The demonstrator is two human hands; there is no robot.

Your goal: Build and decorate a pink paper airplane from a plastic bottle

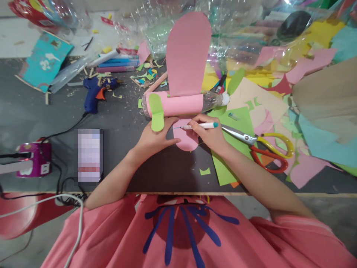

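Note:
My right hand (209,130) grips a white felt-tip pen (202,125) with a teal end, its tip on a small pink paper piece (188,144) with a rounded edge. A thin teal line shows by the tip. My left hand (156,136) lies flat at the paper's left side, thumb and fingers spread, the thumb touching its edge. Just beyond lies a clear plastic bottle (210,101) on its side, wrapped in pink paper, with a white cap. A tall pink paper wing (189,52) rises behind it, and a green paper piece (157,111) hangs over its left end.
Scissors (252,139) with yellow and red handles lie right of my right hand on green paper (223,163). Leftward are a blue glue gun (93,93), a phone (89,156) and a purple power strip (36,158). Paper scraps and plastic bottles crowd the back and right.

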